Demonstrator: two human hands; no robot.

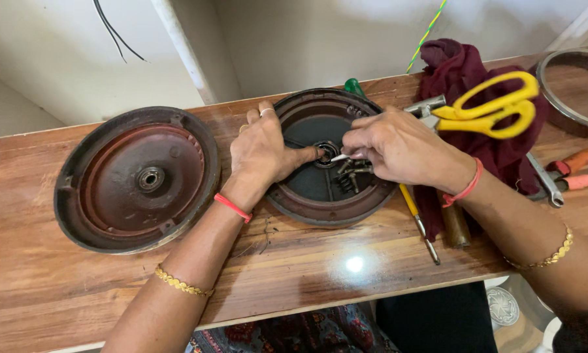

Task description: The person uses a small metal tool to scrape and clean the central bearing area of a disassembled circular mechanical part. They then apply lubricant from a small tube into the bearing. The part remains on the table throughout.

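Note:
My left hand point(264, 150) rests on the left rim of a round dark metal cover point(320, 196) on the wooden table, its thumb reaching toward the bearing point(327, 151) at the cover's centre. My right hand point(398, 147) pinches a small pale sliver-like piece point(340, 157) right beside that bearing. Several screws point(351, 175) lie inside the cover under my right hand. A second, reddish-brown round cover point(137, 180) with its own centre bearing lies to the left, untouched.
Yellow-handled scissors point(493, 108) lie on a maroon cloth point(464, 65) at the right. A yellow screwdriver point(419, 225), a green-handled tool point(354, 86), a wrench point(545, 183), orange-handled pliers point(581, 167) and a metal ring point(578, 88) surround them. The table's front edge point(307, 310) is near me.

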